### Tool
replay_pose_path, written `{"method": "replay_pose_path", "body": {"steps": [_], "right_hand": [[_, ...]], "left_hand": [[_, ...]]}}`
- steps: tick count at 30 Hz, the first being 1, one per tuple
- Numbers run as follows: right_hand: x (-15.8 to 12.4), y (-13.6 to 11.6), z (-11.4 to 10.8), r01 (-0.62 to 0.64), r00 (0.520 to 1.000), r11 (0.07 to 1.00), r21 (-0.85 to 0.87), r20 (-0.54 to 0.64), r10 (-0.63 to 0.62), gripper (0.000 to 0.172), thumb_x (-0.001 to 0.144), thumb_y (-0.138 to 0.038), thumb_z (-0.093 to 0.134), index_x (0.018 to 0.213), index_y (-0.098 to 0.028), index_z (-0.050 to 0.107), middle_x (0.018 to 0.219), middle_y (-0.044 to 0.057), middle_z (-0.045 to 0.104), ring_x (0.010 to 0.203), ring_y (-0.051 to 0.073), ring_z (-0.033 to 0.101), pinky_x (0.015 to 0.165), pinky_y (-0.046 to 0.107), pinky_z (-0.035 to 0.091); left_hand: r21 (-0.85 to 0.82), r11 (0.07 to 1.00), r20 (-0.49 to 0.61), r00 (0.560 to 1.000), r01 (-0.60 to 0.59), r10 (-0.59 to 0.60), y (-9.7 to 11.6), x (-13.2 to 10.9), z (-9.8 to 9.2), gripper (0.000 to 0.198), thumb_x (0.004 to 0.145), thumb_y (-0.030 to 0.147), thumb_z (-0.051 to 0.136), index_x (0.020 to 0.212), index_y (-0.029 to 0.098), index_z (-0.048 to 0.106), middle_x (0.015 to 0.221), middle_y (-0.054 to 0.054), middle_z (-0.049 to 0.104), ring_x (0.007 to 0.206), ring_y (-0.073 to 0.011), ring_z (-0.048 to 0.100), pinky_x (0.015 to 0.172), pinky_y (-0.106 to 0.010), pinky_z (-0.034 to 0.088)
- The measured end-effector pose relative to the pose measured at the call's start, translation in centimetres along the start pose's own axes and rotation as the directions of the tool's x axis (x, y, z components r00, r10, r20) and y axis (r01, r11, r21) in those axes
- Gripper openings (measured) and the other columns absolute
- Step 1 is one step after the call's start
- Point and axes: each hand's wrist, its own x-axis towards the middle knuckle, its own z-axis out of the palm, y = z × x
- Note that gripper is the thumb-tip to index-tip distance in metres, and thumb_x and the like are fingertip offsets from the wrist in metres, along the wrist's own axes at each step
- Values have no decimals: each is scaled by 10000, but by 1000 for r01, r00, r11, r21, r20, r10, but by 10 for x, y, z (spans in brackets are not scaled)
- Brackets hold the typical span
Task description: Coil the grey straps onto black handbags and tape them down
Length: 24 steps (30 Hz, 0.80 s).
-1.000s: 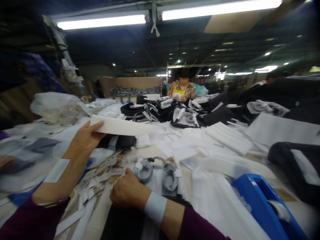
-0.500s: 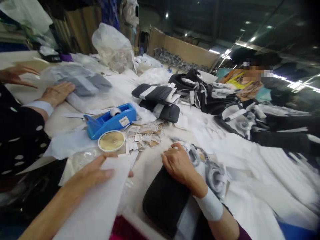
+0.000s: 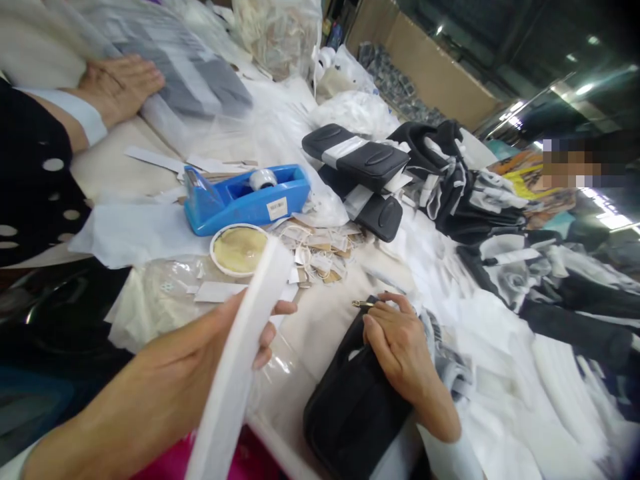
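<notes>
My left hand (image 3: 200, 353) grips a long white slab (image 3: 235, 373), perhaps foam, turned nearly edge-on, with the fingertips showing past its far side. On the near table edge lies a black zippered case (image 3: 350, 400) with a light band round its lower part. Fingers of my right hand (image 3: 400, 347) are curled over the case's upper edge, where it gapes slightly. A gold zipper pull (image 3: 363, 304) sticks out beside them. Beyond the slab are a round tub of yellowish paste (image 3: 240, 250) and a heap of stringed tags (image 3: 325, 250).
A blue tape dispenser (image 3: 250, 200) stands behind the tub. Banded black cases (image 3: 357, 157) are stacked farther back. Black and white pieces (image 3: 465, 193) pile up at right. At left, a co-worker's hand (image 3: 117, 83) rests on a plastic-wrapped grey item (image 3: 200, 80). Another person is at far right.
The white slab has turned from showing its broad face to nearly edge-on. At the right hand, the case's edge has lifted and gapes, exposing the zipper pull. The view has shifted.
</notes>
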Motion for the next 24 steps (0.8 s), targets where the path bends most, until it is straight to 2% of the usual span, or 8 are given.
{"method": "replay_pose_path", "body": {"steps": [1, 3, 5, 8, 11, 15, 20, 24], "right_hand": [[0, 0, -1, -1, 1000, 1000, 7, -5, 1, 384, 982, -174, 334, 619, -185, 461, 592, -26, 487, 593, 118, 480, 960, 421, 357], [0, -2, -3, 4, 1000, 1000, 22, -21, -3, 378, 979, -168, 336, 623, -185, 462, 583, -29, 473, 581, 117, 463, 955, 425, 361], [0, -3, -4, 6, 999, 1000, 29, -35, -5, 376, 976, -161, 337, 620, -187, 455, 571, -32, 459, 571, 116, 447, 947, 425, 365], [-2, -3, -5, 18, 999, 999, 35, -51, -16, 371, 971, -149, 341, 620, -189, 455, 566, -34, 463, 566, 114, 439, 947, 423, 369], [-4, -2, -5, 46, 997, 999, 28, -68, -44, 364, 967, -139, 352, 623, -186, 463, 568, -37, 461, 567, 110, 436, 955, 425, 367], [-6, -4, -4, 66, 994, 998, 1, -88, -65, 355, 962, -134, 361, 617, -181, 434, 564, -41, 425, 573, 106, 426, 939, 421, 375], [-7, -9, -6, 100, 987, 995, -16, -122, -102, 353, 957, -131, 366, 617, -179, 445, 572, -36, 467, 562, 103, 427, 948, 421, 377], [-8, -8, -3, 95, 984, 995, -20, -147, -97, 358, 951, -132, 368, 610, -179, 467, 575, -26, 517, 553, 104, 458, 958, 417, 377]], "left_hand": [[-11, 999, 25, 999, 36, -35, 3, 6, 8, 477, 872, 428, 580, 1325, 281, 553, 1113, -44, 697, 908, -193, 674, 764, -269, 548], [12, 999, 120, 992, 39, -40, 4, 21, 23, 607, 810, 272, 643, 1390, 306, 469, 1295, -37, 606, 1082, -218, 620, 869, -300, 527], [143, 988, 172, 984, -65, 40, 0, 38, 37, 604, 754, 194, 639, 1343, 263, 524, 1330, -53, 568, 1131, -242, 582, 886, -334, 518], [347, 903, 202, 960, -254, 193, -10, 60, 55, 493, 711, 117, 594, 1192, 206, 645, 1293, -67, 567, 1139, -241, 554, 920, -352, 491], [469, 818, 274, 935, -332, 223, -21, 73, 69, 520, 675, 60, 558, 1168, 181, 668, 1160, -75, 605, 1047, -219, 573, 914, -354, 478], [504, 793, 352, 920, -343, 174, -33, 81, 79, 565, 630, 66, 565, 1180, 149, 664, 1083, -78, 605, 863, -185, 576, 814, -338, 495], [431, 848, 368, 918, -308, 147, -41, 87, 83, 602, 595, 87, 594, 1193, 129, 652, 1119, -83, 613, 931, -203, 582, 860, -334, 489], [506, 798, 337, 926, -328, 168, -48, 95, 88, 553, 595, 76, 605, 1142, 124, 672, 1037, -70, 638, 856, -185, 577, 793, -305, 493]]}}
